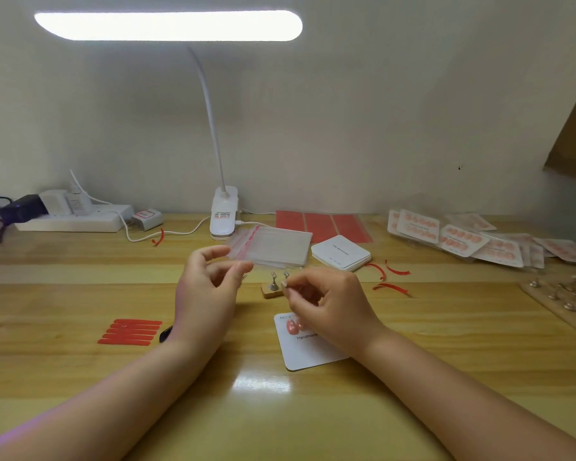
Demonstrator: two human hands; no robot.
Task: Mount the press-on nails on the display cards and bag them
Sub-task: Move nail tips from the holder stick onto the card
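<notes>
Pinching something tiny, right hand [326, 304] covers the display card [308, 352]; left hand [210, 284] loosely curled, bags [273, 244] behind.

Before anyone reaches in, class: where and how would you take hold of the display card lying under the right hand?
Probably the display card by its bare near corner, pinched from the near side: it lies flat, nails sit on its far end, and the right hand covers that part.

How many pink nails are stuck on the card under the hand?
2 pink press-on nails show, side by side at the top left of the white square display card. The right hand may hide more.
</notes>
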